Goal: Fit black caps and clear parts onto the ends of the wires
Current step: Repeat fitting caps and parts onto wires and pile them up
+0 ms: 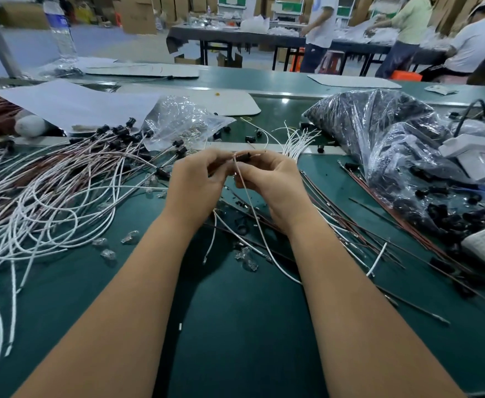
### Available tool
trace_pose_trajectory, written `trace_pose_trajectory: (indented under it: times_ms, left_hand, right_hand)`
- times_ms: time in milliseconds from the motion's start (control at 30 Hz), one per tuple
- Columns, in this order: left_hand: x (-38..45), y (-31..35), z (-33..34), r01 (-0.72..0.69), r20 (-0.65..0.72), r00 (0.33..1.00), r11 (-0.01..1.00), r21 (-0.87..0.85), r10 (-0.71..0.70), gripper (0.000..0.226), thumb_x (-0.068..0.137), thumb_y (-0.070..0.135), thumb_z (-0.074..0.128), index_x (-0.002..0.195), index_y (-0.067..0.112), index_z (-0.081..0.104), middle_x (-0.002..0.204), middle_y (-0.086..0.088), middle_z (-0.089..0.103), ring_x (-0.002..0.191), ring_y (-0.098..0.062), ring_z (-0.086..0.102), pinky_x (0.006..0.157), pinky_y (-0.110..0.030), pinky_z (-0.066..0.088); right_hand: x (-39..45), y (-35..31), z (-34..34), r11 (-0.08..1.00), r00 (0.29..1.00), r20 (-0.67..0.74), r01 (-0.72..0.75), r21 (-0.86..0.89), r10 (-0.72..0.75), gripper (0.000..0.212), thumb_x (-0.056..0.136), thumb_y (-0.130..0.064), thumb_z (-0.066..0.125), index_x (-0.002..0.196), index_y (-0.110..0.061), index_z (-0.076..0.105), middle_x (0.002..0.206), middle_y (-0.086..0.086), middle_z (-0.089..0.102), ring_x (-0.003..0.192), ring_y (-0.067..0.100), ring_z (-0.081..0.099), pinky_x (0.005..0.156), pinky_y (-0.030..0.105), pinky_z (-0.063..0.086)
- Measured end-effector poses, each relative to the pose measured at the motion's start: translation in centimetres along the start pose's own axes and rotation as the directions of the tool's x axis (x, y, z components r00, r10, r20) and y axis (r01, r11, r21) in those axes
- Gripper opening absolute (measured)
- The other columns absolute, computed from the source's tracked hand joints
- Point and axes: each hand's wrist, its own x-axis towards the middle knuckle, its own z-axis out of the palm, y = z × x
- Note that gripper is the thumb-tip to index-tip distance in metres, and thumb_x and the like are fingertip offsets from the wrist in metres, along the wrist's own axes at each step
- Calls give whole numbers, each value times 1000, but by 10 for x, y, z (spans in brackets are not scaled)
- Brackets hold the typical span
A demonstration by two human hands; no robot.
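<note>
Hands meet above the green table (235, 326), the left hand (196, 182) and right hand (270, 179) both with fingers curled, pinching a black cap (245, 157) and a thin white wire (252, 214) that trails down between the forearms. Finished wires with caps (63, 179) pile up at left, loose clear parts (129, 237) lie near them, and a plastic bag of black caps (385, 133) sits at right.

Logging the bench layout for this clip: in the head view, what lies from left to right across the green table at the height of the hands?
Pile of capped wires → left hand → right hand → bag of black caps → white device.
</note>
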Motion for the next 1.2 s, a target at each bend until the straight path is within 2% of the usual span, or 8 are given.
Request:
trace_pose_trajectory:
  times_ms: [100,267,500,667,767,933,1100,1200]
  left_hand:
    - [0,-6,-1,62,-2,998,998,-32,-62,8,87,8,67,89,11,74,77,3,70,73,-14,66,75,-34,54]
    - [-1,-9,-1,73,13,997,994,-77,-72,15,87,6,64,82,19,69,73,-7,69,69,-34,64,68,-50,54]
    - [-2,-7,2,113,59,992,991,-71,-109,4,86,13,68,83,15,69,73,-7,70,72,-25,66,71,-44,54]
    - [-3,-4,1,109,114,989,987,-122,-95,14,92,17,62,79,14,66,72,-12,68,71,-34,63,66,-50,54]
    - [-4,0,1,130,114,987,974,-185,-111,17,93,10,60,79,17,65,69,-5,67,69,-30,63,67,-49,53]
    - [-4,1,0,161,130,982,962,-220,-135,17,92,8,60,81,18,67,66,-3,67,69,-36,61,65,-48,52]
    - [-5,1,0,168,139,980,963,-212,-140,17,92,10,61,79,20,64,66,0,68,66,-16,66,72,-39,58]
    - [-5,0,0,170,160,978,961,-219,-137,15,92,9,60,80,16,65,67,-2,67,69,-24,66,72,-40,57]
  right_hand:
    - [1,-2,-4,1000,998,-55,6,25,-4,15,85,6,65,98,-3,64,77,10,66,66,17,63,64,26,55]
    - [3,-4,-15,997,990,-126,66,-32,-69,9,89,1,61,90,-5,67,76,11,68,65,19,65,62,27,55]
    - [2,-3,-14,990,984,-123,121,-67,-128,18,89,4,60,79,-11,63,71,10,67,60,18,64,58,25,54]
    - [1,-3,-10,996,991,-97,90,-15,-91,21,88,9,58,77,-8,64,70,8,65,63,19,62,62,27,56]
    - [0,-4,-10,997,991,-103,80,-20,-82,15,90,6,57,83,-4,66,72,11,65,65,20,62,63,26,56]
    - [1,-4,-9,986,981,-143,119,-116,-135,16,90,0,61,78,-9,68,70,8,67,64,18,64,64,27,57]
    - [3,-1,-8,975,976,-155,124,-182,-153,16,89,1,61,79,-11,66,71,8,66,65,17,65,67,30,59]
    - [4,0,-10,947,962,-185,143,-288,-202,16,87,-1,64,78,-15,65,70,6,66,65,18,64,72,38,60]
